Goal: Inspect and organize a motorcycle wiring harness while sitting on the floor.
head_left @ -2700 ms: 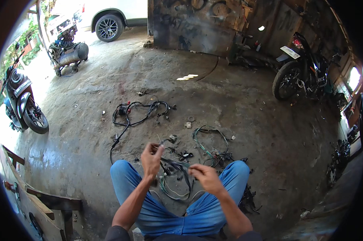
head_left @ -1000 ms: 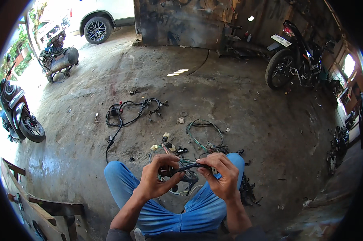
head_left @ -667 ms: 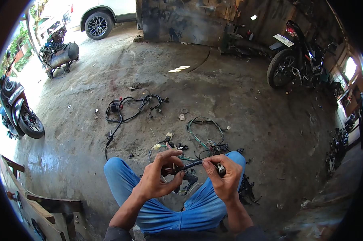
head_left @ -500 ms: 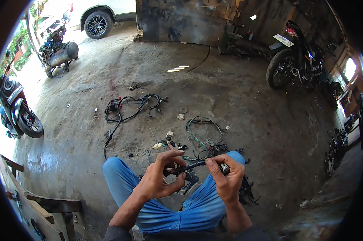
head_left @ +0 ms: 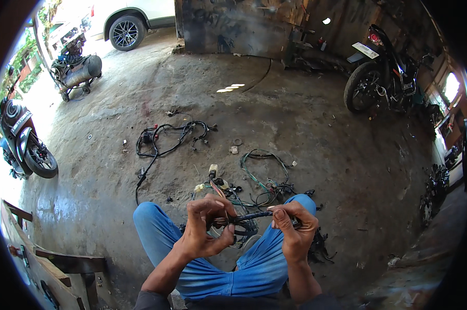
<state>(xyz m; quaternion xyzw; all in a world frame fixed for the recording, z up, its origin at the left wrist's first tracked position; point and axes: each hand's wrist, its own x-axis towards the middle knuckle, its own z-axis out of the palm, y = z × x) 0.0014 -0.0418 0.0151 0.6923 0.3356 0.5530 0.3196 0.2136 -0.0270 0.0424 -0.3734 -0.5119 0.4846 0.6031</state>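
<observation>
Between my knees, my left hand (head_left: 202, 227) pinches a wiring harness where its bare coloured wires bunch together. My right hand (head_left: 294, 230) grips the black-wrapped length of this wiring harness (head_left: 254, 215) with thumb and fingertips, a short way to the right. A small dark and shiny piece shows by the right palm; its kind is not clear. Just beyond my left fingers, a white connector plug (head_left: 213, 169) ends a bundle of coloured wires. Loose cables with a green wire loop (head_left: 264, 153) lie on the floor past my right hand.
Another black wiring harness (head_left: 164, 152) lies on the concrete floor ahead, near a small pale part (head_left: 233, 150). A wooden bench (head_left: 71, 262) stands at lower left. Motorcycles flank the floor, one left (head_left: 29, 147), one far right (head_left: 383, 77). An air compressor (head_left: 81, 71) stands far left.
My right thumb and fingers have shifted along the harness, baring more of its wrapped length. The white plug beyond my left hand has tipped slightly left and stands more upright.
</observation>
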